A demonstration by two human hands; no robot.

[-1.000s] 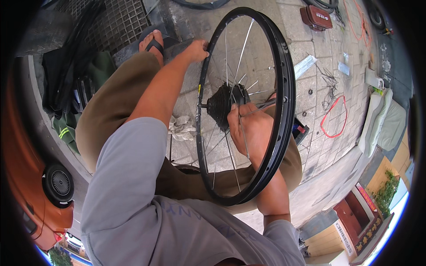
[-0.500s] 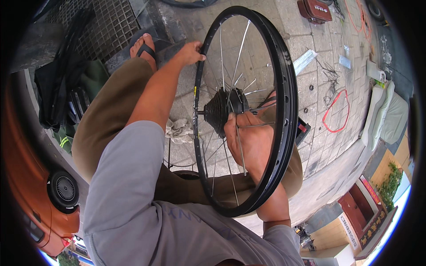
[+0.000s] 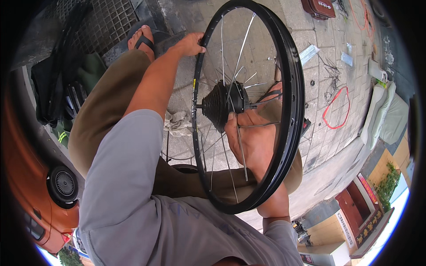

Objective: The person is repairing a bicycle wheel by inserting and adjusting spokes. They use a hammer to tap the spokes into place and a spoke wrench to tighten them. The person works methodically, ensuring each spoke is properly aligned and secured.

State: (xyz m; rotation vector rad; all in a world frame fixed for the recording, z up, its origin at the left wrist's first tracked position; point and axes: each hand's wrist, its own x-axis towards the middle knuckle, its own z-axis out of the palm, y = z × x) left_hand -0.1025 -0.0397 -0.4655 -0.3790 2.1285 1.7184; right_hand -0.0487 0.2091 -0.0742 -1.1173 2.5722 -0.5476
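A black bicycle wheel rim (image 3: 294, 93) stands tilted over my lap, partly laced with silver spokes (image 3: 242, 48). In its middle sits a thick black hub (image 3: 238, 98) with a stepped cassette (image 3: 214, 107) on its left side. My left hand (image 3: 191, 44) is closed on the far left edge of the rim. Inside the wheel, my right hand (image 3: 254, 137) is closed just below the hub, thumb up against a spoke near the hub's flange. Its other fingers are partly hidden behind the hand and spokes. Several spokes stick out loose from the hub, their ends apart from the rim.
Paved ground holds a pile of loose spokes (image 3: 330, 82), a red strap loop (image 3: 336, 107), pale blue packets (image 3: 308, 54) and a dark red case (image 3: 318, 8). A whitish rag (image 3: 178, 124) lies beside my left leg. An orange car (image 3: 33, 186) stands at left; cushions (image 3: 385, 113) at right.
The wheel has tipped slightly, its upper rim shifting up and its right side moving right. My left hand has risen a little with it. My right hand stays by the hub.
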